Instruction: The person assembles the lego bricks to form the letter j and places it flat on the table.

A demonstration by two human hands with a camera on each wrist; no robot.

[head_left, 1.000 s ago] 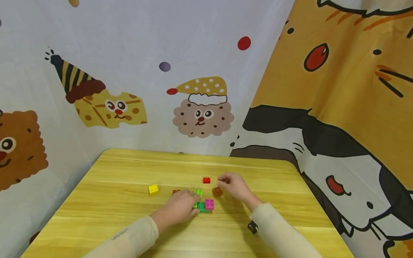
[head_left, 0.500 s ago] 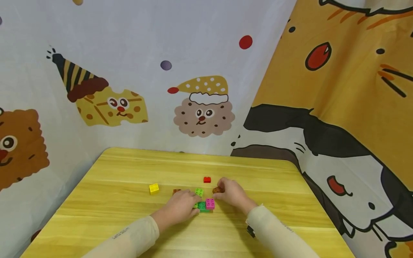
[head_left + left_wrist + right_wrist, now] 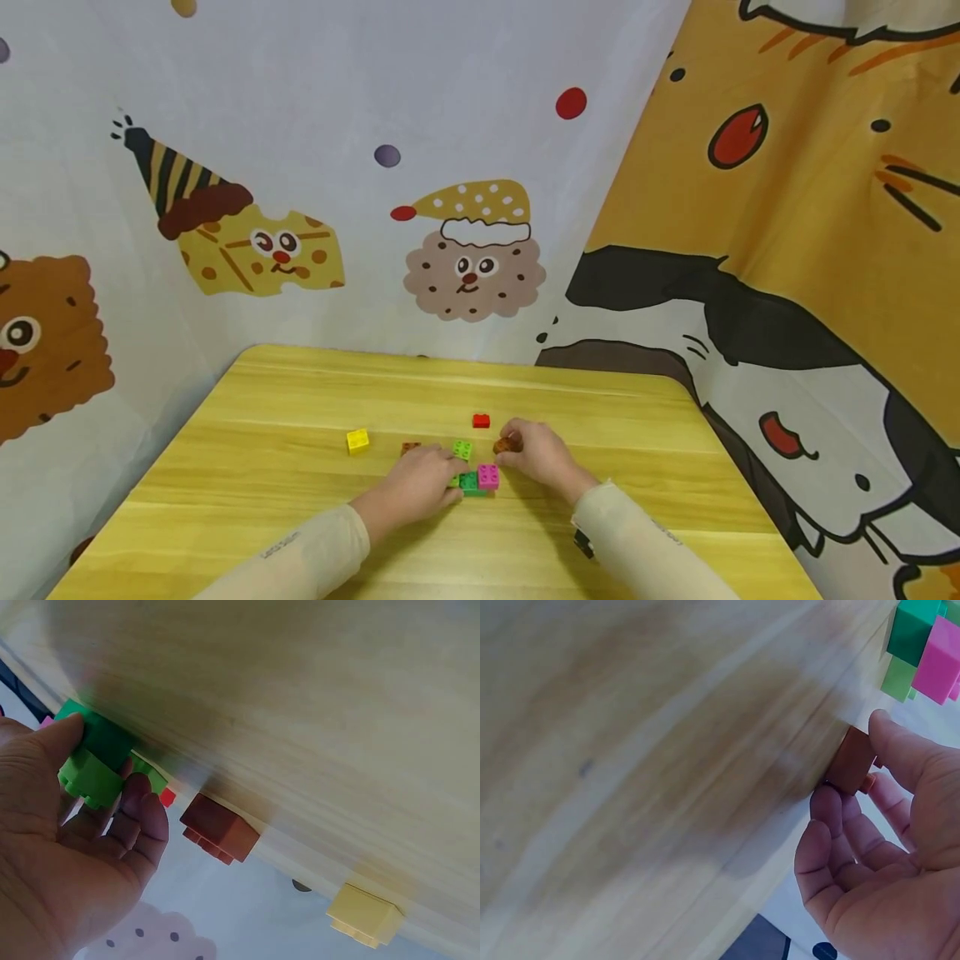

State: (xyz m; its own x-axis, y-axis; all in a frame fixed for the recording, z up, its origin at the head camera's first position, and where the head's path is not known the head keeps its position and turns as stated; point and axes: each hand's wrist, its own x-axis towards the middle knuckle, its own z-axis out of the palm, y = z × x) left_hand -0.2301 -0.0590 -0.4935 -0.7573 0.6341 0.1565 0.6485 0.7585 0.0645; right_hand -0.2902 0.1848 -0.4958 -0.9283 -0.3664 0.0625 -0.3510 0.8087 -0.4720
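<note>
My left hand (image 3: 422, 485) grips a joined stack of toy building bricks, thumb against its dark green brick (image 3: 105, 739) and fingers around the light green brick (image 3: 91, 778) attached to it. A pink brick (image 3: 488, 477) sits at the stack's right end. To the right, my right hand (image 3: 542, 454) pinches a brown brick (image 3: 850, 761) between thumb and fingers, low at the tabletop. The fingers partly cover that brick in the head view. Just behind the stack lies a separate light green brick (image 3: 462, 450).
A second brown brick (image 3: 410, 447) lies behind my left hand, partly hidden. Farther left is a yellow brick (image 3: 357, 441), and a small red brick (image 3: 481, 422) lies toward the back. The wooden table (image 3: 300, 392) ends at a printed cloth (image 3: 337, 125).
My right hand has come down onto the brown brick, its fingers now closed around it, and the brick has turned slightly. The left hand stays on the stack.
</note>
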